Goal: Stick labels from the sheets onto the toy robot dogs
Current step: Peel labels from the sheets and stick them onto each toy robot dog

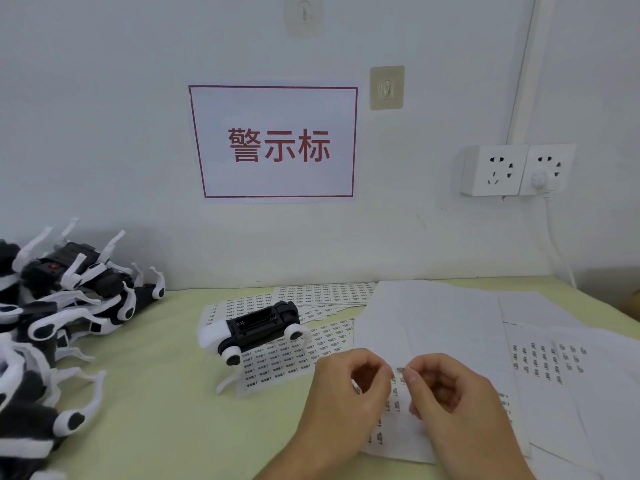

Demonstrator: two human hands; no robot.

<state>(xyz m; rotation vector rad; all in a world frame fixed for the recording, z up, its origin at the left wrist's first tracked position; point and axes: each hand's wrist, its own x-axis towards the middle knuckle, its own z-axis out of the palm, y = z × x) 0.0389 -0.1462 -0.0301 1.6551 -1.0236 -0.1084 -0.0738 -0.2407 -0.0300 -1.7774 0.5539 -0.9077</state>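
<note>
One black-and-white toy robot dog (252,329) lies belly-up in the middle of the table, its open battery bay facing up. It rests on a label sheet (277,362) printed with rows of small labels. Nearer to me, my left hand (343,407) and my right hand (453,403) hover together over another label sheet (398,434). Between their fingertips they pinch a small label (400,370), with the other fingers curled.
A pile of several more toy robot dogs (59,317) fills the table's left side. More label sheets (325,294) and white paper sheets (450,317) cover the back and right. A wall socket (512,169) with a white cable hangs at the right.
</note>
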